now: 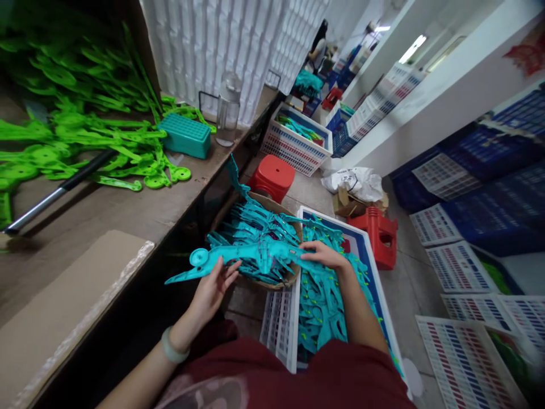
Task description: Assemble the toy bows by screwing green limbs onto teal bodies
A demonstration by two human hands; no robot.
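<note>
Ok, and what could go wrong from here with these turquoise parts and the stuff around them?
The long turquoise piece could slip, since the left hand looks loosely open. The tangled heap in the brown container might snag, as one part juts upward. The clear bottle could get knocked down: it stands near the table's edge.

- Teal part (238, 254): moulded plastic, smooth, slight gloss.
- Green parts (63, 136): plastic, smooth, low sheen.
- Rod (59, 191): bright polished metal, dark matt end.
- Bottle (229, 111): transparent, glossy; glass or plastic undetermined.
- Cardboard (80, 301): matt face, rough edge.
- Stool (276, 173): smooth plastic.
- Shirt (272, 369): matt cloth.
</note>
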